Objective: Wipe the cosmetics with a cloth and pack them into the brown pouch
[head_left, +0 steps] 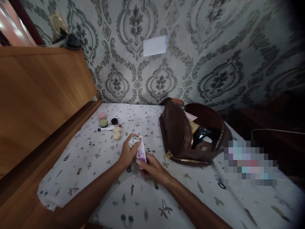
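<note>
My left hand [128, 151] is closed on a crumpled white wipe or tissue, pressed against the upper part of a small white and pink packet [141, 152]. The lower end of that packet is pinched in my right hand [151, 167]. Both hands are close together above the patterned white cloth [133, 197]. Right of them stands an open brown bag [176, 127] with a gold zip and several items inside. Left of the hands lie round cream-coloured pieces [116, 135], a green-topped jar [103, 123], a pink item [102, 115], a black lid [114, 121] and a white pen-like tube [106, 129].
A wooden cabinet side [45, 95] rises along the left, with dark objects [71, 41] on its top. Patterned wallpaper covers the wall behind, bearing a white paper [154, 46]. A blurred-out colourful item [250, 163] lies right of the bag.
</note>
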Motion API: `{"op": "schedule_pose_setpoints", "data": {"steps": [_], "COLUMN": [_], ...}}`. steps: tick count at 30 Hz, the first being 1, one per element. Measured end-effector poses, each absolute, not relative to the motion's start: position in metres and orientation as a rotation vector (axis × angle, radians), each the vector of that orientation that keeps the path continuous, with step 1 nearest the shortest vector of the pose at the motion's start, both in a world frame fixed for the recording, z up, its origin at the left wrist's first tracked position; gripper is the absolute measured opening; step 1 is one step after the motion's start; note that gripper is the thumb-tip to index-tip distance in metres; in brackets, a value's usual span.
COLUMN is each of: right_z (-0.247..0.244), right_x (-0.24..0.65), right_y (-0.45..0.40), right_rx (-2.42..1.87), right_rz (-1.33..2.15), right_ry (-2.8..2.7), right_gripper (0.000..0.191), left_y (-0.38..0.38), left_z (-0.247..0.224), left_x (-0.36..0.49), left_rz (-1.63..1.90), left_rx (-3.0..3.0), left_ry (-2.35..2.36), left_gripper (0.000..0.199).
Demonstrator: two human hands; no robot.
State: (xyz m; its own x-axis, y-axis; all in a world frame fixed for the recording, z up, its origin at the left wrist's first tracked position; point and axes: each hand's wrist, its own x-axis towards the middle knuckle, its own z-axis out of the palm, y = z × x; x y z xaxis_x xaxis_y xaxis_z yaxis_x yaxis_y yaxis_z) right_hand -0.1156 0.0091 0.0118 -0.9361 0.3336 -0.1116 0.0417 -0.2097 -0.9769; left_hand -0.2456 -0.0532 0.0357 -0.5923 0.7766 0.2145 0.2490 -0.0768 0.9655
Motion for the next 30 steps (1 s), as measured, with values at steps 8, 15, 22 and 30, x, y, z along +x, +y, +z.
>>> {"op": "schedule_pose_setpoints", "data": {"steps": [8,15,22,30], "right_z": [0.007,-0.002,-0.004,0.003], "right_x": [-0.118,-0.122,-0.125,-0.118], "right_y": [0.009,0.009,0.013,0.013], "right_rx": [-0.439,-0.429,-0.456,-0.319], "right_rz": [2.279,2.364,2.375,2.419], "right_ry": [-1.645,-1.393,-1.049,-1.258], "right_gripper": [0.053,0.059,0.059,0.058], "left_y": [-0.041,-0.048,-0.052,-0.052], "left_z": [0.02,0.021,0.017,0.023], "left_x": [-0.267,-0.254,-0.241,-0.248], "left_rz": [1.926,1.72,1.327,1.559], "left_rx": [0.833,1.099,1.553,1.379], "left_ry": [1.81,1.885,1.955,2.0], "left_gripper": [0.034,0.048,0.049,0.061]}}
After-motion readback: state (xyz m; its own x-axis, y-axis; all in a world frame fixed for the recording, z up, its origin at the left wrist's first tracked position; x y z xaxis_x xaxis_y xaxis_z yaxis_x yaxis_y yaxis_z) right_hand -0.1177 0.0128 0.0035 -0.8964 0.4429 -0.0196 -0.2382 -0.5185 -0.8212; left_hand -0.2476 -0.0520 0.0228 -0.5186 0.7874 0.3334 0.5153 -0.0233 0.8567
